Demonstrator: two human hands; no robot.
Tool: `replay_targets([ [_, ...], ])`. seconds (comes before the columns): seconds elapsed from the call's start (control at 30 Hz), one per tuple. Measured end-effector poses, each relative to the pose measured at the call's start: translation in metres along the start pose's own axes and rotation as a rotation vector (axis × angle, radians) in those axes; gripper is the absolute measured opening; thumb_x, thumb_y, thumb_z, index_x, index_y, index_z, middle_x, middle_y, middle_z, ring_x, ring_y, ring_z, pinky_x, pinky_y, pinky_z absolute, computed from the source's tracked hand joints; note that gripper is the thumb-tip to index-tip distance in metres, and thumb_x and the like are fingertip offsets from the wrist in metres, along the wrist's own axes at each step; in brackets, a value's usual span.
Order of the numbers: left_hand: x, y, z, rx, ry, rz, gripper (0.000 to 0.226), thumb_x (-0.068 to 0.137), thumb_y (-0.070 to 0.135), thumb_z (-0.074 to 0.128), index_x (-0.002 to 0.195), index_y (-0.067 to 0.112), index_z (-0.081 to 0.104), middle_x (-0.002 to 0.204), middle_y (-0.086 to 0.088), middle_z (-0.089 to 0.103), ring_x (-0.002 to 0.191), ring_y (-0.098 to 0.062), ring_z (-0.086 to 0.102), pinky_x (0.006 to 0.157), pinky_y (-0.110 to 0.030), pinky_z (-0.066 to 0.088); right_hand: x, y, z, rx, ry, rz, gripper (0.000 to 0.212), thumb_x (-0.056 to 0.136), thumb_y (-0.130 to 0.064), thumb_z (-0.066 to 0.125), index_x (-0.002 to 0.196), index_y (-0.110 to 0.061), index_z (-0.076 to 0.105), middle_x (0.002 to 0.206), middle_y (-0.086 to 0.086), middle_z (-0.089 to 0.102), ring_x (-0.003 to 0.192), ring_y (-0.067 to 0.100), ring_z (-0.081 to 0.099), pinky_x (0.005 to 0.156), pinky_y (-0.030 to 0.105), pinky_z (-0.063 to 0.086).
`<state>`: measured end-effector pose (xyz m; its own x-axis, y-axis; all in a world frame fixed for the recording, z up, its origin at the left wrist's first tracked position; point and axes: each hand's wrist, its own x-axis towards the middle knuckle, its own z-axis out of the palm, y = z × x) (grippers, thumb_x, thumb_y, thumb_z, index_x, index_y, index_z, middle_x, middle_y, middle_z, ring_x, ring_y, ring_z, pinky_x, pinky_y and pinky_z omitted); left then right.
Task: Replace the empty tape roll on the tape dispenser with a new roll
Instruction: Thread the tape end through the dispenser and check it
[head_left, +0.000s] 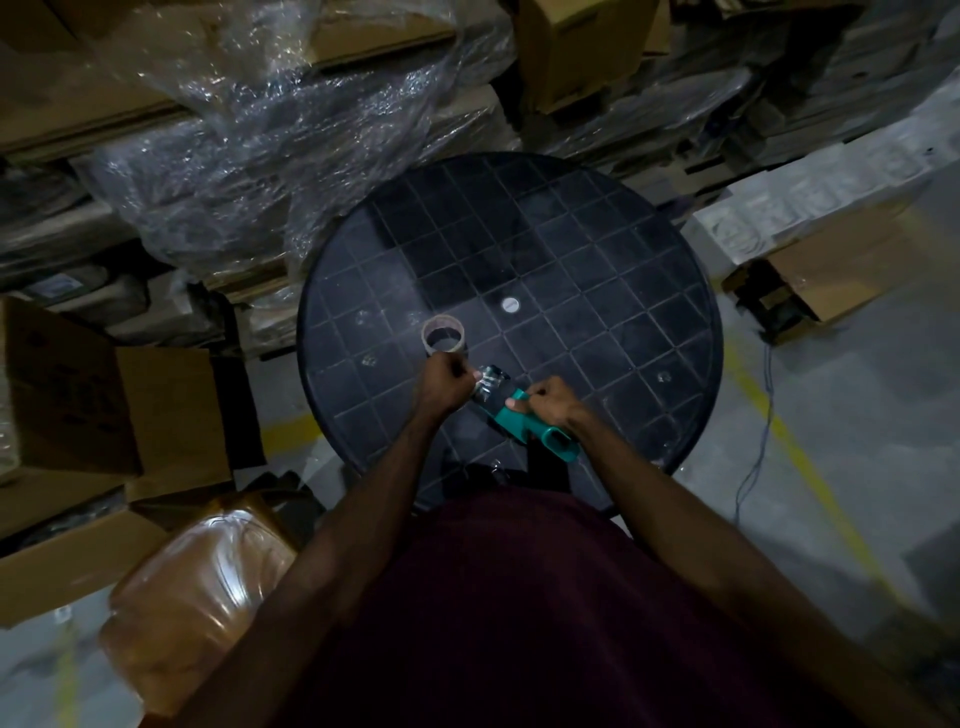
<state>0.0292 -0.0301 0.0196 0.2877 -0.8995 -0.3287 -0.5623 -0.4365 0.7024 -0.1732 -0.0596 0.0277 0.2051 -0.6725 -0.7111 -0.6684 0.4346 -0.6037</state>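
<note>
A teal tape dispenser (524, 423) lies at the near edge of a round black table (597, 270). My right hand (550, 408) grips its handle. My left hand (444, 384) is curled round the dispenser's shiny front end (488, 382), which holds a roll of clear tape; the roll is mostly hidden. A thin cardboard tape core (443, 338) stands on the table just beyond my left hand, apart from the dispenser.
Cardboard boxes (78, 395) and plastic-wrapped bundles (249, 156) crowd the left and far sides. A brown wrapped parcel (197, 587) sits near left. A cable (761, 431) and yellow floor lines run on the right. White cartons (810, 208) lie far right.
</note>
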Motion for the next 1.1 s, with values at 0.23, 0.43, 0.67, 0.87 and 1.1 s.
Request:
replay_targets([
  [0.23,0.003,-0.008,-0.005,-0.094,-0.004,0.020,0.016,0.082,0.013,0.077,0.074,0.000,0.074,0.070,-0.005,0.070,0.061,-0.008,0.060,0.058,-0.017,0.042,-0.007,-0.007,0.004,0.086,-0.053,-0.048,0.033,0.082,-0.029,0.080,0.066,-0.010,0.059,0.067,0.005,0.066,0.049,0.011,0.061,0.045,0.018,0.048],
  [0.43,0.006,-0.016,-0.005,-0.152,-0.065,0.008,0.015,0.083,0.011,0.076,0.076,-0.002,0.072,0.073,-0.007,0.070,0.062,-0.008,0.060,0.059,-0.017,0.044,-0.007,-0.006,0.004,0.055,-0.049,-0.061,0.036,0.082,-0.031,0.080,0.062,-0.015,0.053,0.067,0.002,0.064,0.051,0.010,0.058,0.046,0.017,0.046],
  [0.67,0.002,-0.019,-0.008,-0.220,-0.080,-0.012,0.007,0.084,-0.002,0.071,0.084,-0.009,0.073,0.076,-0.009,0.068,0.058,0.005,0.060,0.063,-0.012,0.047,-0.006,-0.001,0.004,0.021,-0.057,-0.073,0.036,0.081,-0.031,0.081,0.059,-0.018,0.056,0.065,-0.002,0.061,0.057,0.010,0.056,0.054,0.022,0.045],
  [0.87,0.012,-0.039,-0.019,-0.350,0.086,-0.222,0.013,0.081,0.011,0.070,0.071,0.002,0.071,0.062,-0.007,0.053,0.055,-0.012,0.042,0.058,-0.027,0.034,-0.007,0.009,-0.001,0.041,-0.071,-0.061,0.024,0.079,-0.033,0.082,0.072,-0.014,0.070,0.074,0.000,0.072,0.064,0.012,0.066,0.059,0.025,0.051],
  [1.1,0.000,-0.023,-0.006,-0.404,-0.085,-0.311,0.013,0.097,0.013,0.059,0.090,0.005,0.067,0.075,-0.008,0.064,0.055,-0.015,0.047,0.042,-0.016,0.037,-0.008,0.007,0.005,0.407,-0.045,-0.019,0.022,0.092,-0.019,0.069,0.087,0.002,0.065,0.079,0.020,0.068,0.055,0.024,0.067,0.048,0.034,0.057],
])
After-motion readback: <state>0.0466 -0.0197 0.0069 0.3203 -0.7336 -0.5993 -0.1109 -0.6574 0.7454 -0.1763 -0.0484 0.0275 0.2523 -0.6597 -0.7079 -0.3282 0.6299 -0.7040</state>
